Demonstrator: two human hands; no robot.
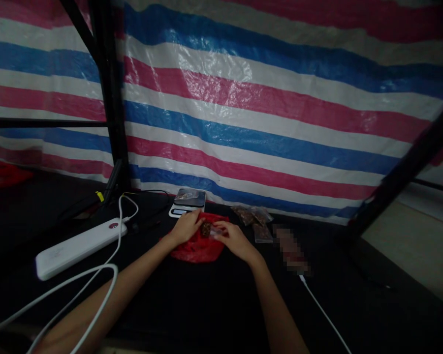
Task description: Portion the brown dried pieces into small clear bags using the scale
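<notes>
A crumpled red plastic bag (197,250) lies on the black table in front of me, with brown bits (205,229) showing in its opening. At the bag's left edge is my left hand (185,227), its fingers closed on the red plastic. My right hand (234,240) pinches a small clear plastic bag (216,231) over the red bag's right side. Just behind stands a small digital scale (177,212) with a lit display and a clear packet (187,195) on top. Several clear packets of brown bits (261,232) lie to the right.
On the left lies a long white device (79,246) with a white cable (112,275) looping past my left forearm. A blurred-out object (291,248) with a white cable lies at right. Behind the table hangs a striped tarp (243,123) on a black frame (109,93).
</notes>
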